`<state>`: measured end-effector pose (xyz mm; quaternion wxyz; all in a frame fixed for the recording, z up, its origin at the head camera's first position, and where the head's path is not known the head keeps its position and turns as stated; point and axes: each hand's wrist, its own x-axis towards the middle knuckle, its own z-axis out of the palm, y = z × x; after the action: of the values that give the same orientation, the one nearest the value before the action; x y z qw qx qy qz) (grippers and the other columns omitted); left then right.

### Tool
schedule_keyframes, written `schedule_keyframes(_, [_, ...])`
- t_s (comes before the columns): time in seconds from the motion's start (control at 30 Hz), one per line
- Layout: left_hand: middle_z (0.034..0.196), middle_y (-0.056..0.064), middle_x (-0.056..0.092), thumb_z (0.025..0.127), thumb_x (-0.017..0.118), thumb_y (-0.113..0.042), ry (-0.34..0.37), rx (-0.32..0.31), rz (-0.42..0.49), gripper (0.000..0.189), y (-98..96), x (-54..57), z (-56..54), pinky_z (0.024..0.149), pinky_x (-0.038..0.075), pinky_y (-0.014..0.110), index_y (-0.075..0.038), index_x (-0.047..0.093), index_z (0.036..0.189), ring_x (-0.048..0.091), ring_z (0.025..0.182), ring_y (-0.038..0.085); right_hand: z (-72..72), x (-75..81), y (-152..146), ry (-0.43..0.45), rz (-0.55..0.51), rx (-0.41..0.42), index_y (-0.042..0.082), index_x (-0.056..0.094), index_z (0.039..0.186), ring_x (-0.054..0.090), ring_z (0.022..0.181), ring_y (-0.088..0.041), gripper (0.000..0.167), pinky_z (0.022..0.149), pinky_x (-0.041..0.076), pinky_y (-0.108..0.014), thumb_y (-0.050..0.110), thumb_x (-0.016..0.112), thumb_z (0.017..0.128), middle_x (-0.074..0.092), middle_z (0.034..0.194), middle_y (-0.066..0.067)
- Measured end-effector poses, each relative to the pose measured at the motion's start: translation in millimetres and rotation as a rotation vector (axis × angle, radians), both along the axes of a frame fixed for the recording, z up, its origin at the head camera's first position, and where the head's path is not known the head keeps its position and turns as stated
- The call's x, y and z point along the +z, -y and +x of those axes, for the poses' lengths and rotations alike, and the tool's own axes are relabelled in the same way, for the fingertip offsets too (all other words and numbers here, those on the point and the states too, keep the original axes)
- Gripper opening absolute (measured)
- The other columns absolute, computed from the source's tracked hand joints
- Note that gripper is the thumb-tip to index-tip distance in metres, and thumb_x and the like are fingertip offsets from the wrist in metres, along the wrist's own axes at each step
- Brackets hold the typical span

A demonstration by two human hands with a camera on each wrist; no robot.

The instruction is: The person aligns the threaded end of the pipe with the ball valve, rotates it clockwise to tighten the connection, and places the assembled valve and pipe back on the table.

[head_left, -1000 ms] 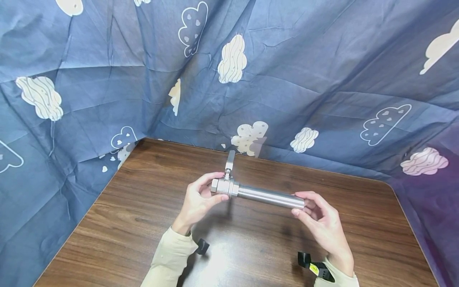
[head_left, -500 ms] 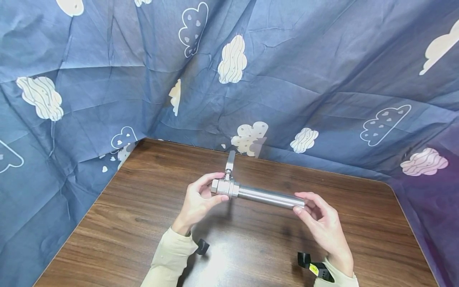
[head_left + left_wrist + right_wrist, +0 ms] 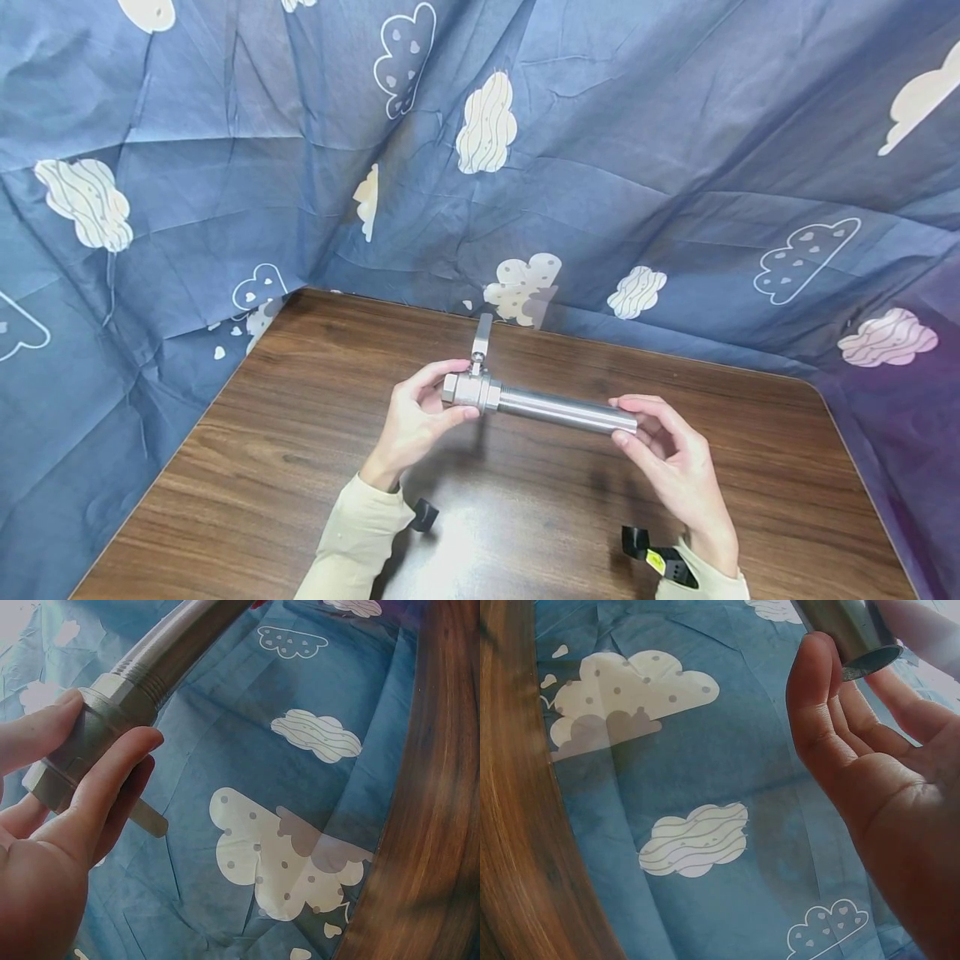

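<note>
A silver ball valve (image 3: pixel 469 390) is held above the table by my left hand (image 3: pixel 412 425), thumb below its body and fingers above. Its flat lever handle (image 3: pixel 482 335) points toward the back curtain. From the valve's right side runs a straight metal pipe (image 3: pixel 562 410), with some thread showing where it meets the valve's hex end. My right hand (image 3: pixel 678 458) pinches the pipe's far end between thumb and fingers. The right wrist view shows that end of the pipe (image 3: pixel 851 634) as a hollow rim. In the left wrist view, fingers hide part of the valve body (image 3: pixel 82 742).
Below the hands lies a brown wood-grain table (image 3: pixel 300 450), with a bright glare patch near its front. A blue curtain (image 3: pixel 600 167) with white cloud prints hangs behind the table and along its sides. Black camera mounts (image 3: pixel 636 542) sit at both wrists.
The right fingers shift slightly on the pipe's end, the upper ones moving a little along it. The left hand and the valve stay in place.
</note>
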<state>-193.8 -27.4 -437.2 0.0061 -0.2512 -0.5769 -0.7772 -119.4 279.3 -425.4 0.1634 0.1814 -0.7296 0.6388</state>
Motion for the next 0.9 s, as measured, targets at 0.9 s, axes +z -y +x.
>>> schedule_keyframes(0.9, [0.105,0.002,0.066,0.071,0.073,0.016,-0.004,-0.013,0.01,0.057,1.1,-0.6,-1.3,0.081,0.059,0.024,0.016,0.051,0.124,0.066,0.093,0.011,-0.4,0.4,1.8,-0.056,-0.061,0.033,-0.019,0.051,0.114,0.066,0.104,-0.014,0.048,0.087,0.057,-0.022,-0.033,0.062,0.069,0.061,0.12,-0.015])
